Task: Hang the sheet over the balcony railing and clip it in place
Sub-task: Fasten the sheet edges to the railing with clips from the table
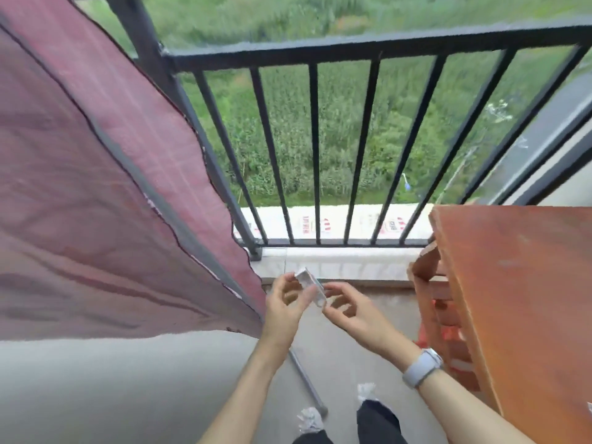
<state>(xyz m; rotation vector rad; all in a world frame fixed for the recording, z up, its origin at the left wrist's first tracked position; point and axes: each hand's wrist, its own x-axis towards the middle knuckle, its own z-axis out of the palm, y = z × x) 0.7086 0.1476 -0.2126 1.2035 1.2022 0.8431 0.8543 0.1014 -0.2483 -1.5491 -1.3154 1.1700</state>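
I see the left hand (285, 307) and right hand (352, 310) both pinching a pale clip (310, 286) at six o'clock; the maroon sheet (96, 187) drapes the railing (352, 48) at nine o'clock.

sheet (96, 187) cut off by left and top edges, blurred pale clip (310, 287) between the hands, wooden table (525, 299) cropped at right

A maroon sheet (96, 203) drapes over the black railing (352, 48); a pale clip (310, 288) sits low between them.
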